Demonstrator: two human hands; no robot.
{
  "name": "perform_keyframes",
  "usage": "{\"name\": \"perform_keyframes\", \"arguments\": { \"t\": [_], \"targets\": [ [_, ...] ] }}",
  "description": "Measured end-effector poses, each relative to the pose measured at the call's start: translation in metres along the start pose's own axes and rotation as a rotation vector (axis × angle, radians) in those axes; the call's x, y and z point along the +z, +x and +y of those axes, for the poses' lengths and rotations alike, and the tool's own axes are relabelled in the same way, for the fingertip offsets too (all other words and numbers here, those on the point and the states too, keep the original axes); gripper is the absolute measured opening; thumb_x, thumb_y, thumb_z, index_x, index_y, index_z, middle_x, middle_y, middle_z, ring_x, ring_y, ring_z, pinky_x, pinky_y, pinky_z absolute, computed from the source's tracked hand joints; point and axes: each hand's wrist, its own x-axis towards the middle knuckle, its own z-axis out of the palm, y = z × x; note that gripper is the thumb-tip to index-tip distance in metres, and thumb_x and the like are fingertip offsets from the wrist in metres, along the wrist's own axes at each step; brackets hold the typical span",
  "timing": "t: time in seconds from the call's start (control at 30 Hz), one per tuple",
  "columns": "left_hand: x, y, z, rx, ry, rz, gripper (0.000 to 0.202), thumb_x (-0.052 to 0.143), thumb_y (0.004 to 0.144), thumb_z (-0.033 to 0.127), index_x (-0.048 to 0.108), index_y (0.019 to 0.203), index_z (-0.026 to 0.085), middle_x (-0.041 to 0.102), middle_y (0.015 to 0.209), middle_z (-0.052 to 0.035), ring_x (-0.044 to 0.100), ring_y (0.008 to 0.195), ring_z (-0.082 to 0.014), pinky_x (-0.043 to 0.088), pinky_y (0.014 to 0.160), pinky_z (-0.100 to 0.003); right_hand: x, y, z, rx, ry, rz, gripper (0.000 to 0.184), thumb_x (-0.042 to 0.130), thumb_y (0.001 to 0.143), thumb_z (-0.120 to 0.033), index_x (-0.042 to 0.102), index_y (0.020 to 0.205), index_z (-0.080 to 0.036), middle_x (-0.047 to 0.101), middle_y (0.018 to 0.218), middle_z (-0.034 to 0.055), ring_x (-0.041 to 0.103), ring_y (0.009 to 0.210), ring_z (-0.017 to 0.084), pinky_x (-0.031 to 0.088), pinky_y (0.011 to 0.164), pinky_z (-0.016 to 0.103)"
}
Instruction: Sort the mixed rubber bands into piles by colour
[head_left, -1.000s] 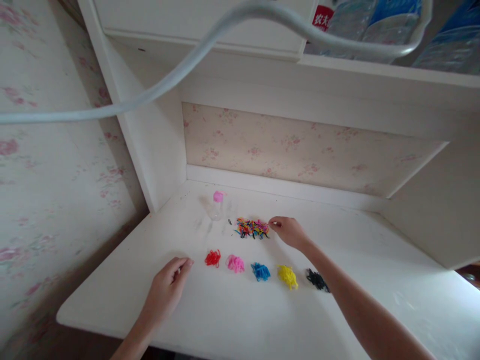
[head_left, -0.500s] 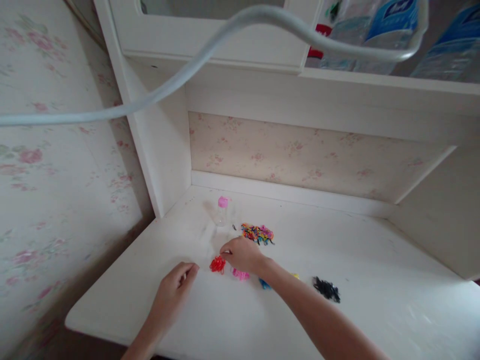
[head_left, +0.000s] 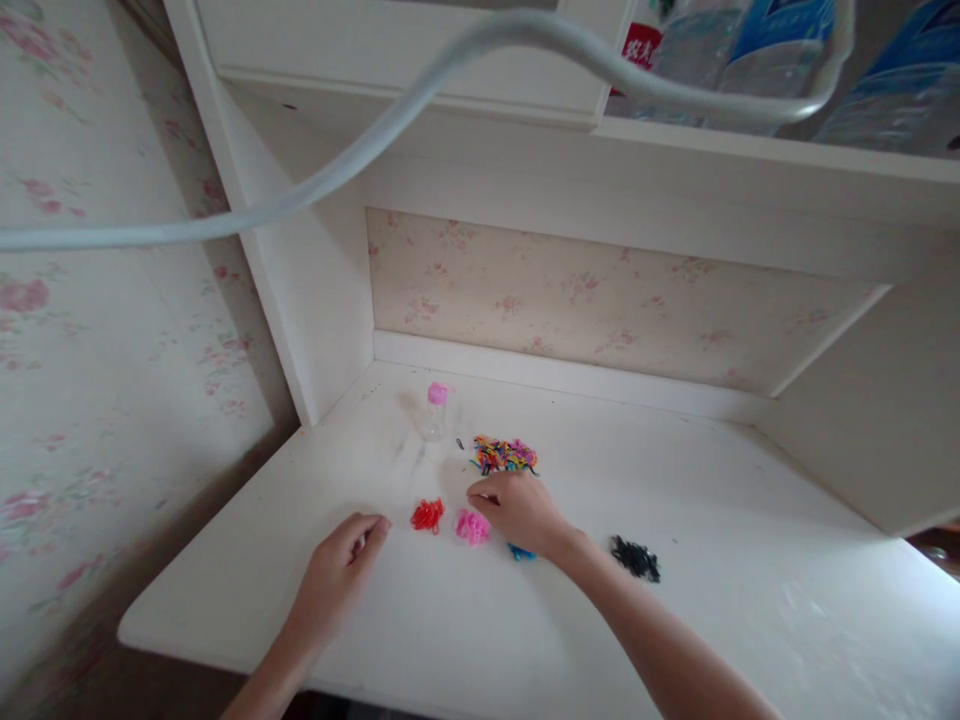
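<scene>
Four single-colour piles of small rubber bands were set out in a row, left to right, on the white desk (head_left: 750, 540): a red pile (head_left: 427, 515), a pink pile (head_left: 473, 527), a partly covered blue pile (head_left: 520, 552) and a black pile (head_left: 636, 558). The pink pile was placed directly on the near side of the right hand's (head_left: 520, 508) fingertips, while the mixed pile (head_left: 504, 453) was situated just beyond the knuckles, its long axis laid left to right. Both piles were approached more closely by the right hand than by the left hand (head_left: 337, 560), which was poised to the left of the red pile, apart from it.

The right thumb and forefinger were pressed together, the other fingers curled in; whether a band was pinched between them could not be told. The left hand was loosely curled, thumb laid against forefinger, with nothing seen to be held.

The mixed pile was made up of tangled thin loops in red, yellow, pink, blue and black, whereas the pink pile was rounded and evenly coloured. One dark loop (head_left: 460, 443) was left between the mixed pile and a clear, pink-capped bottle (head_left: 436, 420), stood upright farther left.
</scene>
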Motion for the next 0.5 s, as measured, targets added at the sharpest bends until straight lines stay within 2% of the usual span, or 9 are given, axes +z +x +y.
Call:
{"name": "perform_keyframes", "arguments": {
  "t": [0.13, 0.23, 0.33, 0.43, 0.5],
  "targets": [
    [0.000, 0.002, 0.002, -0.032, 0.008, -0.014, 0.034, 0.042, 0.087, 0.046, 0.063, 0.091, 0.020, 0.065, 0.080, 0.0007, 0.057, 0.068, -0.0141, 0.043, 0.064, -0.023, 0.002, -0.062, 0.005, 0.143, 0.313, 0.162, 0.032, 0.042, 0.087, -0.033, 0.071, 0.080, -0.023, 0.066, 0.068, 0.0010, 0.054, 0.060, 0.013, 0.037, 0.055, 0.019],
    [0.001, 0.005, 0.019, 0.046, 0.053, -0.090, 0.032, 0.040, 0.089, 0.043, 0.063, 0.093, 0.020, 0.064, 0.077, 0.0004, 0.057, 0.065, -0.0134, 0.043, 0.062, -0.023, 0.024, -0.111, 0.018, 0.310, 0.467, 0.297, 0.036, 0.045, 0.085, -0.043, 0.073, 0.083, -0.022, 0.068, 0.072, 0.0027, 0.055, 0.057, 0.013, 0.040, 0.052, 0.020],
    [0.005, 0.011, 0.044, 0.193, 0.137, -0.146, 0.030, 0.038, 0.090, 0.039, 0.064, 0.091, 0.022, 0.065, 0.082, -0.0008, 0.058, 0.070, -0.0133, 0.044, 0.066, -0.022, 0.053, -0.153, 0.034, 0.537, 0.544, 0.457, 0.039, 0.053, 0.078, -0.053, 0.074, 0.080, -0.020, 0.064, 0.059, 0.0012, 0.052, 0.050, 0.013, 0.041, 0.048, 0.019],
    [0.013, 0.024, 0.062, 0.320, 0.265, -0.206, 0.028, 0.037, 0.091, 0.032, 0.064, 0.095, 0.025, 0.064, 0.094, -0.0020, 0.060, 0.082, -0.0143, 0.044, 0.076, -0.023, 0.069, -0.181, 0.043, 0.658, 0.575, 0.565, 0.040, 0.056, 0.075, -0.055, 0.074, 0.082, -0.020, 0.064, 0.060, 0.0005, 0.055, 0.052, 0.013, 0.044, 0.050, 0.017],
    [0.019, 0.037, 0.067, 0.355, 0.396, -0.304, 0.030, 0.036, 0.090, 0.025, 0.064, 0.100, 0.027, 0.062, 0.099, -0.0023, 0.062, 0.080, -0.0137, 0.044, 0.077, -0.024, 0.070, -0.187, 0.045, 0.649, 0.574, 0.565, 0.039, 0.056, 0.076, -0.054, 0.074, 0.084, -0.021, 0.065, 0.062, 0.0004, 0.055, 0.053, 0.012, 0.044, 0.051, 0.017]
  ]
}}
